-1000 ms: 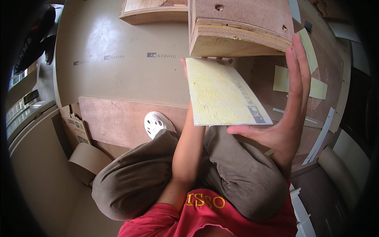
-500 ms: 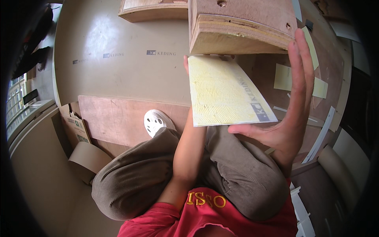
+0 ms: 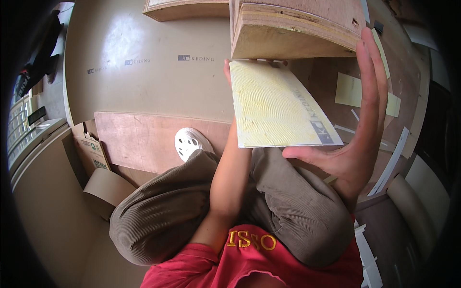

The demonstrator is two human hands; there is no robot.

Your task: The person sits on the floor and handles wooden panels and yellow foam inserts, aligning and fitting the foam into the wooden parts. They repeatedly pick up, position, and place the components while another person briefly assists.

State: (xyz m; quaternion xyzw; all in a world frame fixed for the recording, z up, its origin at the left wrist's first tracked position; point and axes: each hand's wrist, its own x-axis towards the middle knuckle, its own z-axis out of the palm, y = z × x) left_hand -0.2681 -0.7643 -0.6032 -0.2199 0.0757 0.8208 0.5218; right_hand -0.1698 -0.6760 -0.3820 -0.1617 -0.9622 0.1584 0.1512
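A thin sheet [image 3: 278,108], its face coated with ridged yellowish glue, lies under the front end of a curved plywood block [image 3: 293,41]. My left hand [image 3: 227,70] supports the sheet from beneath; most of it is hidden, with only a bit at the sheet's left edge and fingertips at its far edge showing. My right hand [image 3: 357,139] is open, thumb and fingers spread wide. Its thumb is close to the sheet's near right corner. The long fingers stand up beside the block's right end; whether they touch it I cannot tell.
Another curved plywood piece [image 3: 187,10] is at the far edge. A flat plywood board [image 3: 139,139] lies by my shoe [image 3: 188,143]. Pale yellow offcuts [image 3: 348,89] and white strips [image 3: 391,161] lie on the right. A cardboard roll [image 3: 108,187] is at the left.
The whole view has shifted slightly. The sheet and my right hand have moved a little to the right; the grip and the open right hand look the same.
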